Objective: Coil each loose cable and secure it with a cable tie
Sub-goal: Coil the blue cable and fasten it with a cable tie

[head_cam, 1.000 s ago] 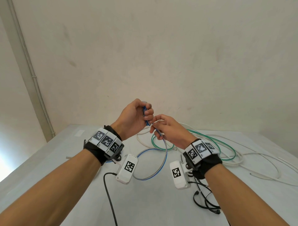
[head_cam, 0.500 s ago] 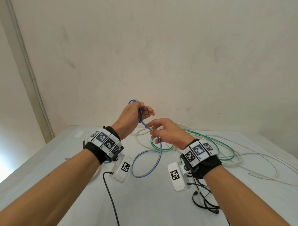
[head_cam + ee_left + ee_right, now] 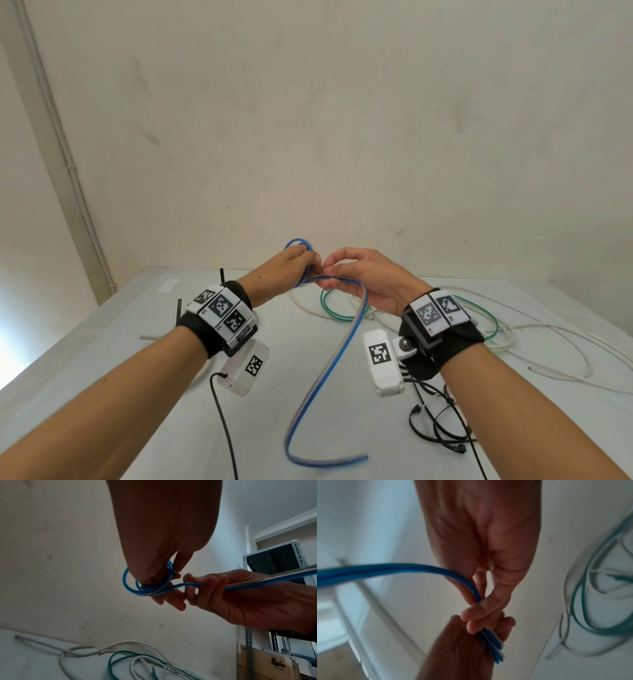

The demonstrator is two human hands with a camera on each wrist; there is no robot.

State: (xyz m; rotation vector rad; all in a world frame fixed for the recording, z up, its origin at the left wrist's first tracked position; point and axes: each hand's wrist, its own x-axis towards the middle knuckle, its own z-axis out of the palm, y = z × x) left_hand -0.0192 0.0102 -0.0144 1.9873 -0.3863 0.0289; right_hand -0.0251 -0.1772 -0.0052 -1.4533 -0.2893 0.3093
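A blue cable (image 3: 337, 356) is held up above the white table (image 3: 137, 342). My left hand (image 3: 291, 265) grips a small coil of several blue loops (image 3: 137, 585), which pokes out above the knuckles (image 3: 298, 244). Right beside it, my right hand (image 3: 356, 274) pinches the cable's free length (image 3: 467, 584) between thumb and fingers, almost touching the left hand. The rest of the blue cable hangs down from the right hand, and its tail (image 3: 329, 460) curves near the front of the table.
A green cable (image 3: 329, 305) and several white cables (image 3: 548, 342) lie tangled on the table at the back and right. Black cable ties (image 3: 435, 428) lie under my right forearm. A black wire (image 3: 222, 418) runs from the left wrist camera. A wall stands behind the table.
The hanging blue loop has swung out and its tail now trails toward the table's front. The coil in the left hand has grown and both hands have come close together.
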